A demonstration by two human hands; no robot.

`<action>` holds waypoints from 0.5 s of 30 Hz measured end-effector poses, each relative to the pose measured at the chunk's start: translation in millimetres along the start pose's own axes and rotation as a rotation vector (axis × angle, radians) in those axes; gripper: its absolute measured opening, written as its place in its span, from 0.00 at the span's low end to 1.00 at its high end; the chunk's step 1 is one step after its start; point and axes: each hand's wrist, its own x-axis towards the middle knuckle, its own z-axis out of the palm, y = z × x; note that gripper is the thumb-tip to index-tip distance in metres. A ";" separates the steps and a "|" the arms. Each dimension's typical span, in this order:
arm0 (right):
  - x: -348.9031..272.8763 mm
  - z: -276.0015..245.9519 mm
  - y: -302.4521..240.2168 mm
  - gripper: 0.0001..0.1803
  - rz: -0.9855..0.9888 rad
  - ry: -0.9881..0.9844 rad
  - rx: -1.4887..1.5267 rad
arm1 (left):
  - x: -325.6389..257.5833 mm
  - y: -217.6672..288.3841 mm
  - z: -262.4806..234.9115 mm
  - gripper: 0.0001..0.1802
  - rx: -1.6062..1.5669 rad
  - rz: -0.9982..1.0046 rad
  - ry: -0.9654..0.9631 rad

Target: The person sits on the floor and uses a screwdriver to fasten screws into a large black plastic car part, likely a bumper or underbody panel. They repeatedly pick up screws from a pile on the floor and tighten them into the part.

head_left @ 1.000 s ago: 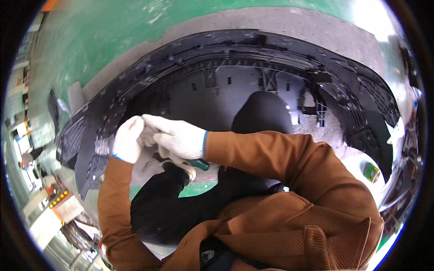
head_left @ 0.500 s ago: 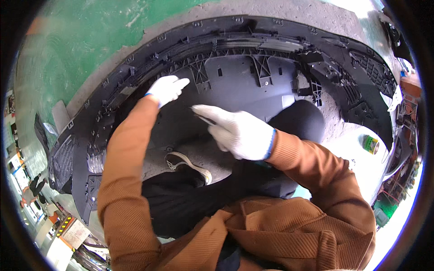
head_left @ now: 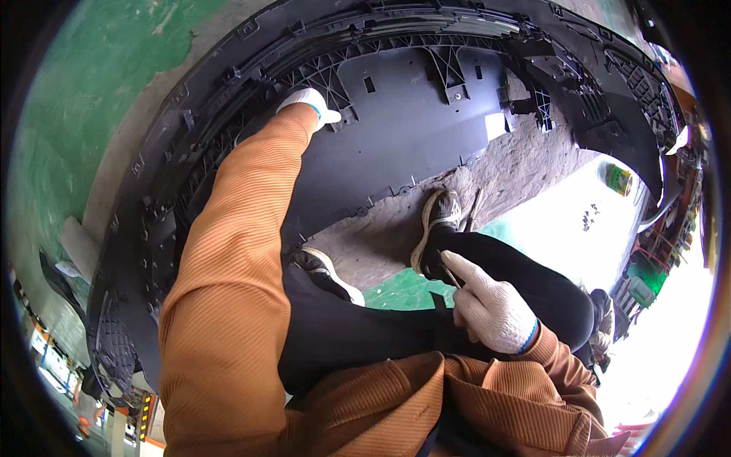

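Observation:
A large black plastic car bumper lies on the floor before me, its ribbed inner side showing. My left hand, in a white knit glove, reaches to a lattice bracket at the bumper's inner left. One digit points right; the other fingers are hidden, so its grip is unclear. Over my lap, my right hand, also gloved in white, is closed around a thin dark tool. Most of that tool is covered by the fingers, and its kind does not show. This hand is apart from the bumper.
My shoes stand by the bumper's near edge, beside a thin stick-like item. To the right, a yellow-green roll and small dark pieces lie on the bright floor. Racks with parts line the far right.
My right hand has drawn back from over the bumper to my lap, with the thin tool in it. My left hand has moved forward to the lattice bracket. The view has shifted.

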 end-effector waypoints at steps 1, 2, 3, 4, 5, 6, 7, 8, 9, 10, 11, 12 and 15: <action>-1.5 1.0 -0.7 0.31 0.015 0.004 -0.018 | 3.2 -2.1 0.8 0.41 -0.001 -0.022 -0.008; -1.8 -0.1 1.0 0.30 -0.024 0.015 -0.049 | 6.1 -3.4 2.4 0.41 -0.003 -0.044 -0.017; -1.5 -3.3 -0.6 0.30 0.000 0.012 -0.070 | 7.5 -0.3 1.5 0.41 0.004 -0.058 -0.023; 0.1 -6.9 -2.9 0.30 0.002 0.008 -0.098 | 7.0 1.2 3.1 0.41 -0.010 -0.077 -0.024; 2.5 -10.5 -4.7 0.30 0.005 0.003 -0.127 | 7.0 3.4 4.4 0.40 -0.004 -0.077 -0.039; 5.4 -14.8 -3.9 0.30 -0.078 0.022 -0.172 | 4.0 3.6 2.6 0.40 -0.003 -0.086 -0.049; 9.1 -22.7 -9.2 0.29 -0.047 -0.008 -0.230 | 3.0 4.8 -0.8 0.40 0.001 -0.090 -0.055; 18.8 -27.2 -7.3 0.29 -0.107 0.017 -0.299 | 4.1 4.7 2.5 0.40 -0.015 -0.122 -0.012; 31.1 -31.5 -10.6 0.29 -0.114 0.011 -0.344 | 6.9 4.1 2.7 0.41 0.001 -0.115 -0.050; 44.6 -35.8 -14.0 0.29 -0.127 -0.001 -0.392 | 10.7 -0.6 2.2 0.42 0.014 -0.117 -0.087; 67.9 -38.9 -20.8 0.29 -0.033 -0.048 -0.396 | 12.9 -4.3 2.6 0.43 0.034 -0.121 -0.124; 88.5 -39.5 -25.0 0.30 0.002 -0.056 -0.351 | 10.4 -1.3 2.1 0.44 -0.011 -0.103 -0.126; 164.4 -27.9 -5.9 0.31 -0.144 0.010 -0.285 | 14.9 2.9 10.5 0.43 -0.068 -0.085 -0.050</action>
